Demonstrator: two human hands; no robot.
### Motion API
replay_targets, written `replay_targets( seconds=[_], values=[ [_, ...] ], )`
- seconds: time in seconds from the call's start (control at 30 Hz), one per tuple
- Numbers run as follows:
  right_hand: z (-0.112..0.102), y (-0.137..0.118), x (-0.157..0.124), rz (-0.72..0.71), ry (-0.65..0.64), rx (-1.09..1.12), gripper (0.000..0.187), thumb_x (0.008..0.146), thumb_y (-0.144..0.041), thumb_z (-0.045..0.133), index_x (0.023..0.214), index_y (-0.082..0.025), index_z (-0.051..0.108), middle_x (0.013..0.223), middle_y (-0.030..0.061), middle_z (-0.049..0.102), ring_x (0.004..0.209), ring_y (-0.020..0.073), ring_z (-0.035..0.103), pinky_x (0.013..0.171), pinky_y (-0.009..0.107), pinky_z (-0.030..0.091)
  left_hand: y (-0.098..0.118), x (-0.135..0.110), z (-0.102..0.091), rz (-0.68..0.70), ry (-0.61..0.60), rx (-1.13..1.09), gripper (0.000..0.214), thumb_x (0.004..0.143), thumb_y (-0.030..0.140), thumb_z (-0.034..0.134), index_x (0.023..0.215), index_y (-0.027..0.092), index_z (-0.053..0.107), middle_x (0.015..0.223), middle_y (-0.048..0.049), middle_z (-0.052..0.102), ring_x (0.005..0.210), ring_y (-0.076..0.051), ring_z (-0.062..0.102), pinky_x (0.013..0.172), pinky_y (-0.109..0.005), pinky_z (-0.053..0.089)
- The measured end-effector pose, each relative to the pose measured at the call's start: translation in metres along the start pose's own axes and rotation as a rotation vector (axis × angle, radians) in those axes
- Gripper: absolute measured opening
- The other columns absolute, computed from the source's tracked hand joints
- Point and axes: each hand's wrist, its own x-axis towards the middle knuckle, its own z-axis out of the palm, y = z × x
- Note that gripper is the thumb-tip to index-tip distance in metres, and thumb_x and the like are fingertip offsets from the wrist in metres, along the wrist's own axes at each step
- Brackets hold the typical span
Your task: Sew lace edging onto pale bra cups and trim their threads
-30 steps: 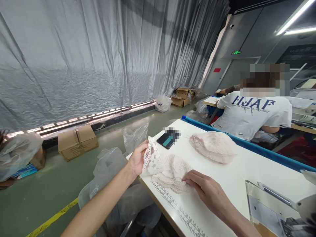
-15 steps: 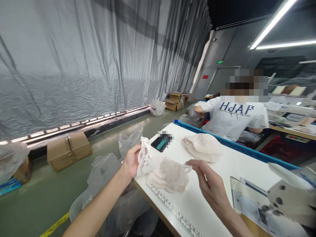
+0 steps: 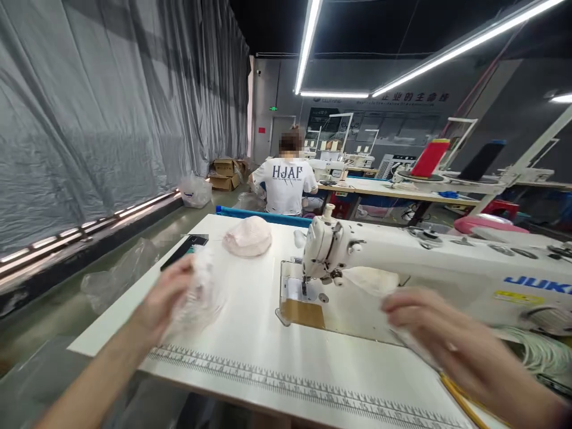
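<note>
My left hand [image 3: 167,295] is closed on a piece of white lace fabric [image 3: 203,289], which hangs over the left part of the table and is smeared by motion. My right hand [image 3: 435,328] is at the right, beside the sewing machine [image 3: 328,247]; its fingers are bent but blurred. Close to those fingertips a cream piece of fabric [image 3: 370,279] lies under the machine arm. Whether the fingers grip it cannot be made out. A pale pink, rounded bundle of fabric [image 3: 248,236] rests at the back of the table.
A dark phone [image 3: 181,253] lies behind my left hand. A printed ruler [image 3: 268,378] runs along the front edge of the white table [image 3: 250,322]. Ahead sits a person in a white shirt [image 3: 286,185]. Plastic bags [image 3: 118,274] and cardboard boxes [image 3: 226,173] stand on the left.
My view has swung right, bringing the whole sewing machine into sight. My right hand has left the lace fabric and moved right to the machine; my left hand still holds the lace.
</note>
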Motion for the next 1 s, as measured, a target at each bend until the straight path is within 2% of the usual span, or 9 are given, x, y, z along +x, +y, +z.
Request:
replay_targets(
  seconds=[0.1, 0.2, 0.3, 0.37, 0.57, 0.67, 0.8, 0.9, 1.0],
  values=[
    [0.023, 0.003, -0.007, -0.093, -0.350, 0.068, 0.020, 0.091, -0.021, 0.046, 0.101, -0.029, 0.062, 0.116, 0.0042, 0.063, 0.102, 0.0191, 0.061, 0.080, 0.029, 0.053, -0.031, 0.008, 0.070, 0.006, -0.485, 0.618, 0.005, 0.075, 0.019, 0.056, 0.076, 0.015, 0.059, 0.071, 0.0005, 0.054, 0.062, -0.010, 0.049, 0.058, -0.021, 0.040],
    [0.045, 0.010, -0.031, 0.034, -0.258, 0.102, 0.024, 0.093, -0.025, 0.043, 0.111, -0.027, 0.059, 0.117, 0.0053, 0.064, 0.100, 0.0177, 0.064, 0.078, 0.025, 0.054, -0.070, 0.006, 0.107, 0.143, -0.729, 1.156, 0.017, 0.077, 0.021, 0.057, 0.093, 0.019, 0.061, 0.090, -0.0042, 0.057, 0.078, -0.017, 0.052, 0.069, -0.028, 0.042],
    [0.057, 0.032, -0.074, 0.146, -0.050, -0.012, 0.023, 0.090, -0.033, 0.047, 0.107, -0.027, 0.062, 0.102, 0.0050, 0.069, 0.087, 0.0209, 0.067, 0.071, 0.029, 0.055, -0.094, -0.001, 0.112, 0.302, -0.780, 1.359, 0.030, 0.083, 0.018, 0.050, 0.113, 0.023, 0.055, 0.103, -0.0079, 0.054, 0.091, -0.021, 0.052, 0.078, -0.035, 0.042],
    [0.064, 0.053, -0.110, 0.164, -0.025, -0.144, 0.031, 0.085, -0.042, 0.053, 0.113, -0.030, 0.061, 0.106, 0.0056, 0.068, 0.090, 0.0272, 0.066, 0.074, 0.039, 0.054, -0.098, -0.002, 0.108, 0.385, -0.839, 1.380, 0.042, 0.082, 0.010, 0.047, 0.122, 0.025, 0.048, 0.117, -0.0098, 0.051, 0.105, -0.023, 0.048, 0.089, -0.040, 0.040],
    [0.081, 0.116, -0.187, 0.283, 0.024, -0.032, 0.039, 0.090, -0.026, 0.041, 0.126, -0.038, 0.051, 0.124, 0.0050, 0.060, 0.114, 0.0282, 0.055, 0.093, 0.049, 0.043, -0.089, 0.003, 0.096, 0.291, -0.976, 1.408, 0.071, 0.075, -0.005, 0.043, 0.137, 0.029, 0.033, 0.148, -0.0092, 0.027, 0.138, -0.030, 0.017, 0.108, -0.056, 0.019],
    [0.082, 0.104, -0.169, 0.256, 0.052, -0.056, 0.036, 0.089, -0.030, 0.042, 0.122, -0.036, 0.054, 0.123, 0.0066, 0.060, 0.110, 0.0285, 0.057, 0.094, 0.048, 0.042, -0.089, 0.004, 0.098, 0.265, -0.945, 1.396, 0.063, 0.082, 0.000, 0.044, 0.135, 0.032, 0.037, 0.149, -0.0089, 0.024, 0.139, -0.032, 0.014, 0.108, -0.061, 0.016],
    [0.099, 0.039, -0.107, 0.090, 0.004, -0.071, 0.037, 0.091, -0.028, 0.042, 0.127, -0.027, 0.051, 0.127, 0.0062, 0.057, 0.111, 0.0206, 0.057, 0.082, 0.030, 0.052, -0.094, 0.002, 0.105, 0.269, -0.880, 1.408, 0.050, 0.086, 0.018, 0.056, 0.131, 0.035, 0.042, 0.147, -0.0090, 0.029, 0.139, -0.036, 0.013, 0.104, -0.066, 0.016],
    [0.120, 0.009, -0.073, -0.010, -0.038, -0.159, 0.040, 0.089, -0.033, 0.051, 0.127, -0.021, 0.053, 0.130, 0.0085, 0.056, 0.117, 0.0262, 0.053, 0.089, 0.037, 0.051, -0.096, 0.002, 0.108, 0.271, -0.875, 1.459, 0.052, 0.084, 0.015, 0.059, 0.130, 0.034, 0.043, 0.147, -0.0106, 0.028, 0.138, -0.037, 0.014, 0.102, -0.068, 0.016],
    [0.121, 0.014, -0.056, -0.106, -0.154, -0.137, 0.043, 0.089, -0.032, 0.053, 0.131, -0.025, 0.049, 0.133, 0.0057, 0.053, 0.127, 0.0283, 0.043, 0.098, 0.046, 0.044, -0.096, 0.004, 0.105, 0.316, -0.909, 1.448, 0.049, 0.085, 0.017, 0.058, 0.129, 0.035, 0.044, 0.148, -0.0093, 0.029, 0.138, -0.036, 0.014, 0.102, -0.067, 0.016]
  ],
)
